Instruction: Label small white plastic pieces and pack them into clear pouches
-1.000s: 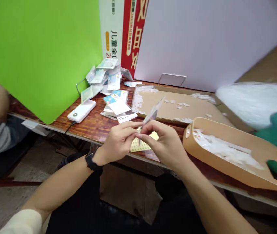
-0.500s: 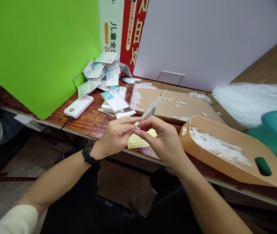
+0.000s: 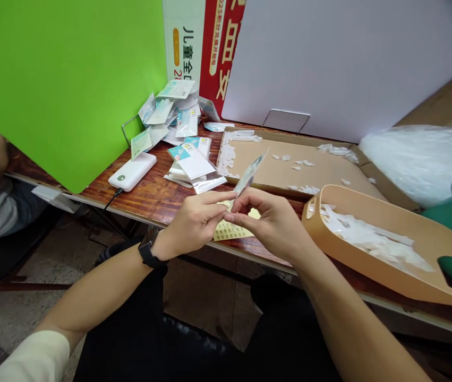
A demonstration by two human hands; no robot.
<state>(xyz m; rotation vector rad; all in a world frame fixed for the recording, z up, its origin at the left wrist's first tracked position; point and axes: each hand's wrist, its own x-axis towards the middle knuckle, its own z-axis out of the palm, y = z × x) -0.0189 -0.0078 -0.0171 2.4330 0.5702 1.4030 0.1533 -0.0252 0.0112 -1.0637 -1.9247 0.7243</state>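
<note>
A small clear plastic packet (image 3: 249,172) stands tilted between my hands, seen nearly edge-on. My left hand (image 3: 194,220) is closed on its lower edge from the left, fingers pressed together. From the right, my right hand (image 3: 267,217) pinches the same lower edge with thumb and forefinger. Just what the fingertips press is hidden. Below the hands lies a yellow sticker sheet (image 3: 229,231) with rows of small round marks, partly covered by them. Beyond my left hand lie flat packets with white and blue cards (image 3: 192,162) in a small stack.
More packets (image 3: 188,122) are heaped at the back, near a white power bank (image 3: 132,172) with a cable. A shallow cardboard tray (image 3: 265,154) holds small white pieces. At right stands a tan basket (image 3: 377,281) of white strips. Green (image 3: 70,79) and white panels (image 3: 309,58) stand behind.
The packet has turned a little between my fingers, showing more of its face. My hands stay together on it. The whole view has shifted slightly.
</note>
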